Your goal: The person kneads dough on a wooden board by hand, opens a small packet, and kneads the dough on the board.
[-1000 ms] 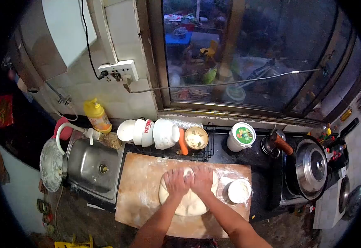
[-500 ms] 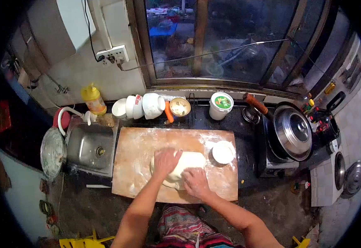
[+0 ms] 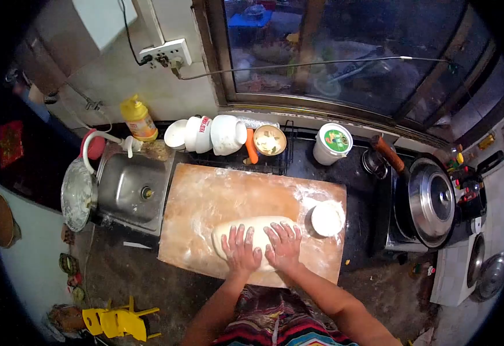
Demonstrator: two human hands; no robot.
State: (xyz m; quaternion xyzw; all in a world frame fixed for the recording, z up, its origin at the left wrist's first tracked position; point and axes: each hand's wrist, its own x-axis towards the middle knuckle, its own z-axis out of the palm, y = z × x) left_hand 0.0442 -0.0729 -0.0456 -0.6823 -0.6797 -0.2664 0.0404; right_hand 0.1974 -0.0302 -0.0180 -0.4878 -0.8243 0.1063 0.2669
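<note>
A large pale lump of dough (image 3: pixel 257 222) lies on a floured wooden board (image 3: pixel 217 187), near the board's front edge. My left hand (image 3: pixel 242 249) rests on the left part of the dough, its fingers stretched out and pointing away from me. On the right part lies my right hand (image 3: pixel 284 245), also flat with the fingers spread. Both palms touch the dough and neither hand grips it. To the right of the dough, a white bowl (image 3: pixel 327 218) of what looks like flour stands on the board.
Left of the board is a steel sink (image 3: pixel 130 184) with a floury metal basin (image 3: pixel 79 196) beside it. Stacked bowls (image 3: pixel 227 135), an orange-handled tool (image 3: pixel 251 145) and a white tub (image 3: pixel 332 144) line the back. A lidded wok (image 3: pixel 433 199) sits on the stove at right.
Both hands have opened out flat on the dough; before, the right one was curled at its front edge. The dough looks smoother and longer. The camera view has shifted and tilted.
</note>
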